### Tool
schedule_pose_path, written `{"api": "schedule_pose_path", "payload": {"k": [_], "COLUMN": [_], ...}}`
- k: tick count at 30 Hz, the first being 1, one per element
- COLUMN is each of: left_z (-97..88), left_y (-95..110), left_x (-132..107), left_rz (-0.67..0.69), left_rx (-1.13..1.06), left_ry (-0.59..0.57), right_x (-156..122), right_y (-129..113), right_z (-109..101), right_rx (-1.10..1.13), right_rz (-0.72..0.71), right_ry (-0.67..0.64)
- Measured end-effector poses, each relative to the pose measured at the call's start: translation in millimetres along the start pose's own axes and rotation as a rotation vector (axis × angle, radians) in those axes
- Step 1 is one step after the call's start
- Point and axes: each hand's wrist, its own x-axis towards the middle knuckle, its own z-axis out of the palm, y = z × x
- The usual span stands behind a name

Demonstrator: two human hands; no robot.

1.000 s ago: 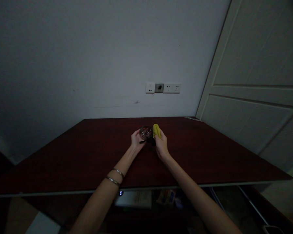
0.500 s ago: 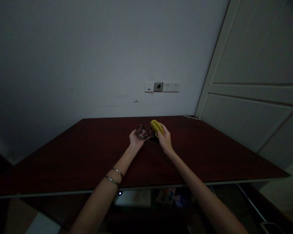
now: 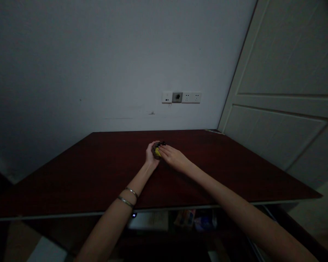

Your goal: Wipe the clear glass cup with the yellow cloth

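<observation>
My left hand (image 3: 151, 155) is closed round a small round glass ashtray (image 3: 153, 149), holding it above the tabletop with its opening tipped to the right. My right hand (image 3: 173, 157) presses a folded yellow cloth (image 3: 157, 152) into the ashtray. Its fingers cover most of the cloth, so only a patch of yellow shows. Two bangles (image 3: 126, 202) circle my left forearm.
A dark red wooden table (image 3: 79, 174) spreads under both hands. Behind it rises a pale wall with switches and sockets (image 3: 191, 97). A white panelled door (image 3: 278, 109) stands to the right. Boxes and packets (image 3: 184, 218) sit below the table's front edge.
My right hand has moved left and brought the yellow cloth from beside the ashtray into it. My left hand has turned the ashtray so its opening faces more to the right.
</observation>
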Motion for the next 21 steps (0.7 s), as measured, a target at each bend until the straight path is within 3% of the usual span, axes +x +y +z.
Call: {"api": "schedule_pose_path", "payload": {"k": [5, 8, 12, 15, 21], "left_z": [-1.1, 0.3, 1.5, 1.1, 3.5], "left_y": [-1.6, -1.5, -0.2, 0.0, -4.4], "left_x": [0.6, -2.9, -5.9, -4.7, -2.6], "left_rz": [0.015, -0.003, -0.007, 0.011, 0.036], "left_rx": [0.057, 0.075, 0.103, 0.129, 0.099], "left_ry": [-0.061, -0.09, -0.048, -0.024, -0.02], "right_x": [6.3, 13.5, 23.7, 29.8, 30.4], "right_y": [-24.7, -39.4, -43.7, -35.3, -14.5], "right_z": [-4.3, -6.6, -6.0, -4.5, 0.1], "right_rx": [-0.132, -0.084, 0.045, 0.322, 1.217], "right_rz": [0.192, 0.345, 0.558, 0.678, 0.975], "right_ry": [-0.119, -0.139, -0.135, -0.034, 0.267]}}
